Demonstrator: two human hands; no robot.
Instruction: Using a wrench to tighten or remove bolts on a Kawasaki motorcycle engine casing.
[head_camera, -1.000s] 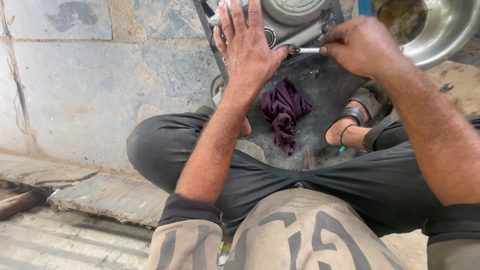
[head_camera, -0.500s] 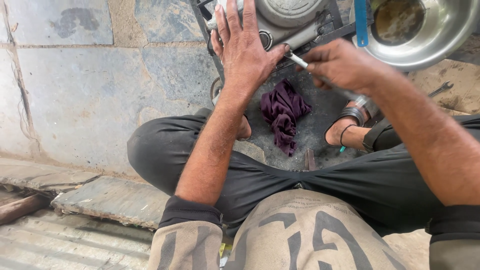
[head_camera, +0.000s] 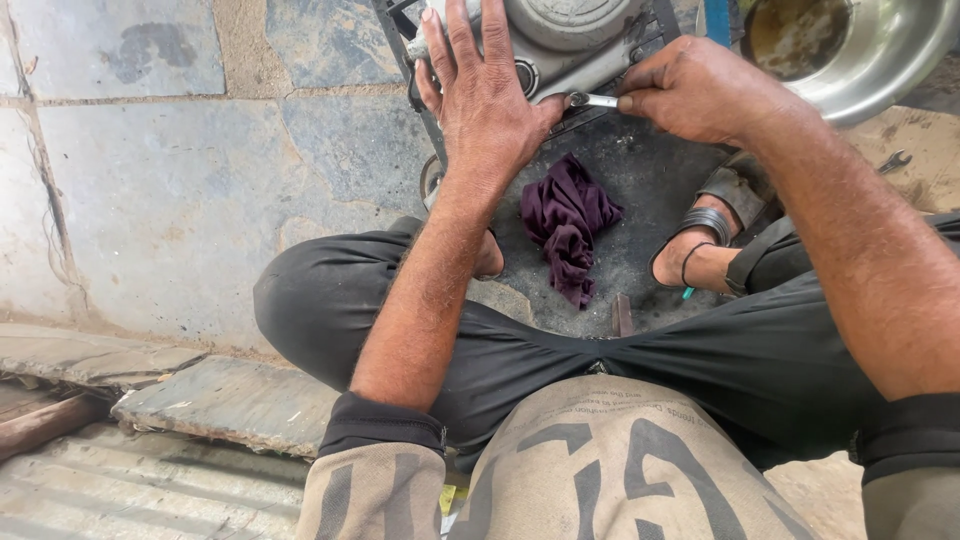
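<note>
Wrench (head_camera: 595, 100) position noted first: a small bright spanner lies pinched in my right hand (head_camera: 695, 95), its long axis running nearly level, pointing away from my fingertips toward my left hand. Its far end sits against the lower edge of the grey engine cover (head_camera: 565, 40), just beside the heel of my left thumb. Whether that end is seated on a bolt head I cannot tell; the fitting is too small to make out.

Right hand: fingers curled closed, thumb and forefinger clamped on the wrench's near end, nothing else held. Left hand (head_camera: 485, 90): flat and spread, palm pressed on the cover, fingers pointing away from me, gripping nothing. The left hand is the nearer one to the wrench's working end; the right holds the handle end.

Below both hands, toward my lap, a crumpled dark purple rag (head_camera: 568, 225) lies on the black mat (head_camera: 650, 180), well apart from the wrench. Beyond my right wrist a steel bowl (head_camera: 890, 60) with brownish liquid stands near the cover. A second spanner (head_camera: 893, 162) lies on the ground outside my right forearm, apart from everything.

Count: two hands, one wrench in grip, one loose spanner, one engine cover, one rag, one bowl, one sandalled foot (head_camera: 705, 245) showing beneath my right forearm.
</note>
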